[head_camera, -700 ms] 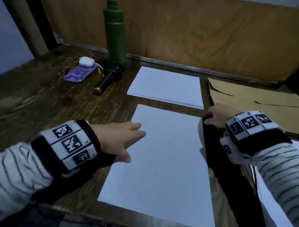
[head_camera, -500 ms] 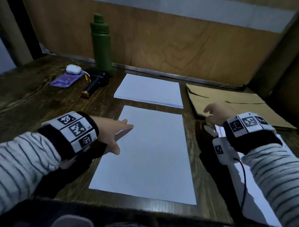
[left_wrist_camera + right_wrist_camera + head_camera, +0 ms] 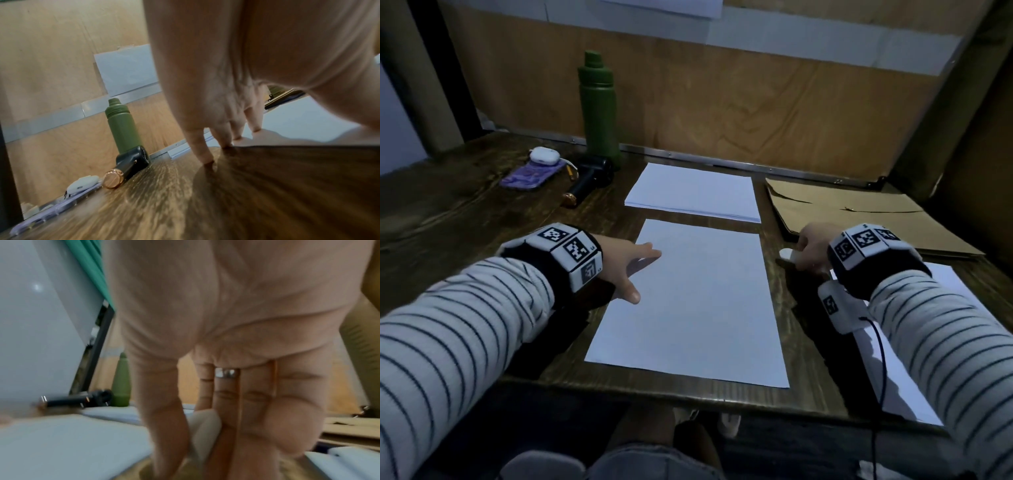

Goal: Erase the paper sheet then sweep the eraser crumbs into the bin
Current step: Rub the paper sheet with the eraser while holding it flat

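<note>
A blank white paper sheet (image 3: 695, 301) lies on the dark wooden table (image 3: 465, 219) in front of me. My left hand (image 3: 631, 270) rests flat on the sheet's left edge with straight fingers (image 3: 202, 151), thumb spread toward me. My right hand (image 3: 806, 246) is on the table just right of the sheet and pinches a small white eraser (image 3: 787, 254) between thumb and fingers; the right wrist view shows the eraser (image 3: 205, 428) wedged between them. No bin is in view.
A stack of white paper (image 3: 693, 193) lies behind the sheet. A brown envelope (image 3: 859, 219) is at the back right, another sheet (image 3: 914, 377) under my right forearm. A green bottle (image 3: 599, 109), a black cylinder tool (image 3: 589, 181), a purple phone (image 3: 529, 176) and a white case (image 3: 544, 155) sit back left.
My right hand moved from the sheet's right edge a little to the right, and the white eraser now shows in it. The left hand stays on the sheet. The head view tilted up.
</note>
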The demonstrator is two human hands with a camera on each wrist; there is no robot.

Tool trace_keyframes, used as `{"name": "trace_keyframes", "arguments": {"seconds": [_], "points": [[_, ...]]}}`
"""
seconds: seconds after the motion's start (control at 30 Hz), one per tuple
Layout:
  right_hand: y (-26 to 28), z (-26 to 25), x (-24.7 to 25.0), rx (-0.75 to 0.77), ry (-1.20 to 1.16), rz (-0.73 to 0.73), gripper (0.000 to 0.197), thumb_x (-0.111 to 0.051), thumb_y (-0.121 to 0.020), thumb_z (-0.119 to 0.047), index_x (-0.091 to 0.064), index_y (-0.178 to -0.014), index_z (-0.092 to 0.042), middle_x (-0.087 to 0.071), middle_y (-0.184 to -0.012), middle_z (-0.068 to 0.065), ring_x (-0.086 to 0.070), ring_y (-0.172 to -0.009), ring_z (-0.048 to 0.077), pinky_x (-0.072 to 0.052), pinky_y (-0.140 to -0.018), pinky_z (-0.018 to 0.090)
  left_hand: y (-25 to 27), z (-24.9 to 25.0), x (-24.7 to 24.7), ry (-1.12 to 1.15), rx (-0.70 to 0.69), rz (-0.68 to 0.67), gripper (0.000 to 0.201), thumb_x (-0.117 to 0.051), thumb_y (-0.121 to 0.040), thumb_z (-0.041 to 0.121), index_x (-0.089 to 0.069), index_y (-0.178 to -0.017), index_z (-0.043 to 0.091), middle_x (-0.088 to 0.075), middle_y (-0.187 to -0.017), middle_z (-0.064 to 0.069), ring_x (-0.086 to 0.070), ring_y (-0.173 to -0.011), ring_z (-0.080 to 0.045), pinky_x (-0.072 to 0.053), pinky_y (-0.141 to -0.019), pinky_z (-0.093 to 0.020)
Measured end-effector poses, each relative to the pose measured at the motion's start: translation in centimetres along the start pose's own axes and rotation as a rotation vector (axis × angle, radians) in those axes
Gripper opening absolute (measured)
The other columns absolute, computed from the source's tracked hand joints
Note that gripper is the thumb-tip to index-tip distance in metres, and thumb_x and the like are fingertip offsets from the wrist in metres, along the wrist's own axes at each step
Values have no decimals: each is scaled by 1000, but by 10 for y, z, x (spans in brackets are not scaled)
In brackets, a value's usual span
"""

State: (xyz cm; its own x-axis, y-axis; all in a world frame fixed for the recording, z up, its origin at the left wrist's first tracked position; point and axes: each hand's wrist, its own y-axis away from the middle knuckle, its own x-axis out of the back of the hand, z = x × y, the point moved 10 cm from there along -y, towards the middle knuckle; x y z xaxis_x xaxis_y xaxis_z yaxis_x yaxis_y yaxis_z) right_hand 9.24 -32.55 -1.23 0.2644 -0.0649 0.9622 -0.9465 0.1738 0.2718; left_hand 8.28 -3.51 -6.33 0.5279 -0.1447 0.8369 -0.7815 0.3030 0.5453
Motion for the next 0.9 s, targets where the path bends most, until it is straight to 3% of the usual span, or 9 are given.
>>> {"name": "trace_keyframes", "arguments": {"seconds": [0.03, 0.1, 0.23, 0.37, 0.47, 0.6, 0.77, 0.9], "points": [[4, -11, 1, 48, -76, -11, 18, -69, -82, -24, -64, -84, -7, -61, -69, 5, -56, -60, 18, -44, -54, 25, 0, -1, 0, 5, 0, 5, 100, -68, -81, 44, 0, -152, 32, 2, -161, 9, -15, -147, -20, -20, -119, -38], [16, -34, 1, 130, -239, -72, 19, -72, -80, -16, -60, -94, -13, -64, -74, 2, -62, -63, 17, -49, -57, 24, -1, -1, 0, 16, -11, 14, 100, -69, -80, 45, -1, -152, 32, 1, -161, 10, -15, -147, -20, -20, -119, -39], [45, -90, -11, 320, -424, -226, 23, -62, -89, -16, -57, -111, -21, -56, -74, 1, -56, -54, 14, -48, -52, 22, -2, -2, -1, 42, -43, 18, 101, -69, -79, 46, -1, -152, 32, 3, -161, 11, -12, -148, -18, -17, -119, -37], [58, -141, -32, 439, -512, -368, 24, -50, -93, -9, -59, -115, -16, -47, -72, 4, -50, -52, 18, -46, -55, 25, -3, -3, -4, 31, -62, -17, 104, -67, -79, 51, 5, -152, 33, 10, -160, 11, -5, -148, -16, -11, -119, -35], [49, -166, -33, 465, -373, -305, 29, -49, -94, -15, -58, -121, -18, -51, -71, 1, -51, -49, 16, -47, -55, 21, -5, -4, -7, 19, -67, -35, 110, -68, -77, 53, 10, -151, 31, 13, -160, 10, -1, -149, -15, -9, -119, -37], [33, -185, -22, 469, -256, -146, 30, -53, -91, -26, -66, -116, -15, -58, -61, -3, -52, -46, 12, -47, -60, 23, -8, -8, -6, 43, -63, -18, 120, -71, -72, 56, 16, -150, 28, 3, -161, 6, -12, -148, -17, -16, -118, -35], [60, -212, -41, 627, -200, -204, 28, -56, -90, -33, -69, -110, -19, -56, -46, -11, -51, -43, 8, -45, -57, 18, -11, -7, -5, 31, -95, 7, 121, -71, -73, 55, 16, -150, 24, -5, -161, 2, -22, -145, -19, -22, -117, -36], [41, -204, -26, 543, -226, -101, 29, -56, -90, -28, -71, -109, -12, -62, -71, -3, -50, -47, 9, -46, -64, 24, -7, -1, -6, -19, -132, 10, 113, -66, -77, 54, 12, -151, 22, 7, -161, 4, -8, -148, -16, -14, -118, -34]]}}
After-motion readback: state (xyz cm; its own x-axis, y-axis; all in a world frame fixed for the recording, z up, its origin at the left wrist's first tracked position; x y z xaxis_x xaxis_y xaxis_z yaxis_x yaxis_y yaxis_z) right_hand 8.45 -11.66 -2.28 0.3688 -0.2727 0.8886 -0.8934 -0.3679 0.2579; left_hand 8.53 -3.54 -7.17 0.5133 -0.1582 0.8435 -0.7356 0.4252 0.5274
